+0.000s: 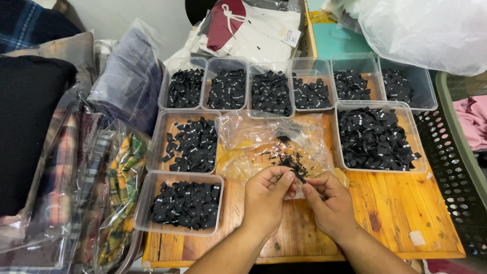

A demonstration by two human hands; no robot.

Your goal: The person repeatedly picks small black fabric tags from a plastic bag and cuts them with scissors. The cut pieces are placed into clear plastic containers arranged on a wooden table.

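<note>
Between both hands, a black label [300,177] sits pinched by left hand [266,195] and right hand [329,203].

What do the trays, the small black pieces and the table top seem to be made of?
Trays: clear, slightly glossy plastic; the wood shows through their walls.
Small black pieces: likely woven fabric labels, matte, flat and folded, with tiny white marks.
Table top: wood, orange-toned with visible grain and knots, probably varnished.
The left hand and right hand pinch one piece between them.
</note>
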